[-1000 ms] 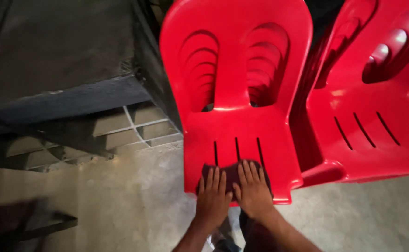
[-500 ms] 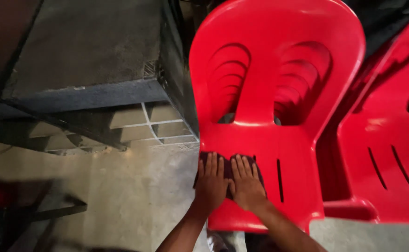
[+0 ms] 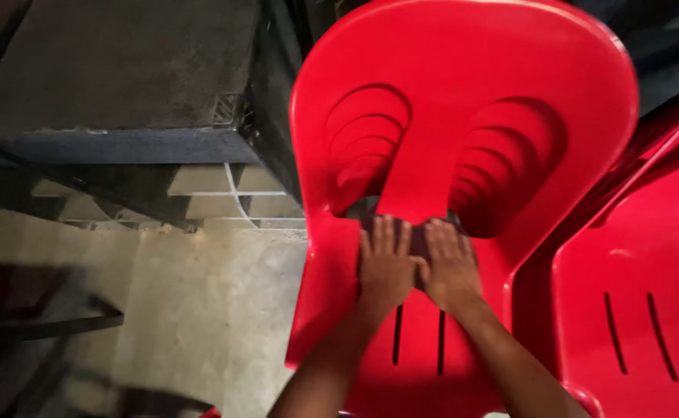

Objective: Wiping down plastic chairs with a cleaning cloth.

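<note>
Here, in the head view, the left hand (image 3: pixel 386 267) and right hand (image 3: pixel 449 267) press flat, side by side, on a dark cloth (image 3: pixel 417 240) at the back of the red plastic chair's (image 3: pixel 463 155) seat; fingers lie straight and close together, clamped on nothing. Leaning this far could, I judge, tip or slide the light chair (smooth concrete floor (image 3: pixel 192 310) beneath); a second red chair (image 3: pixel 634 310) stands just beside, a dark metal bench (image 3: pixel 115 93) to the left.
</note>
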